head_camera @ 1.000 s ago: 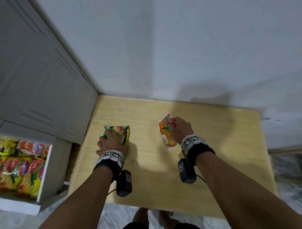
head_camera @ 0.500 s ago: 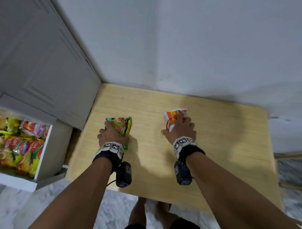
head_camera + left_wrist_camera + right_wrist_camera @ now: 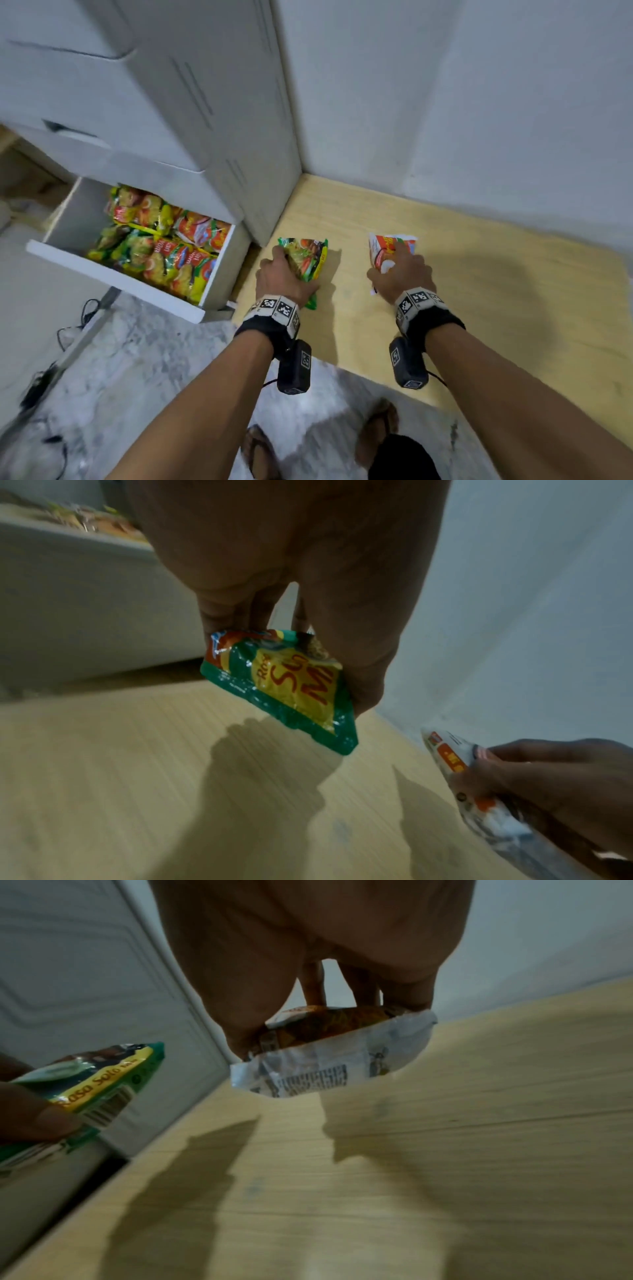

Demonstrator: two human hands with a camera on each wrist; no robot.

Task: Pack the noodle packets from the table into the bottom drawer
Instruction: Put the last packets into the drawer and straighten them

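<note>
Green noodle packet (image 3: 103,1085): yellow band reads "Rasa Soto", barcode below it, digits not legible. Same packet seen from left wrist (image 3: 291,685): red letters on yellow, only "Ro", "S" and "M" clear, rest cut off by left hand (image 3: 291,561). White-and-orange noodle packet (image 3: 329,1053): barcode on white back panel, small print blurred. Packets in bottom drawer (image 3: 161,257): red lettering, roughly "Yam", not surely readable. Wristbands (image 3: 277,308): square black-and-white code markers.

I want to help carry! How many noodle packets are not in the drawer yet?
2. The green packet is in the left hand, the white and orange packet in the right hand, both above the table.
</note>
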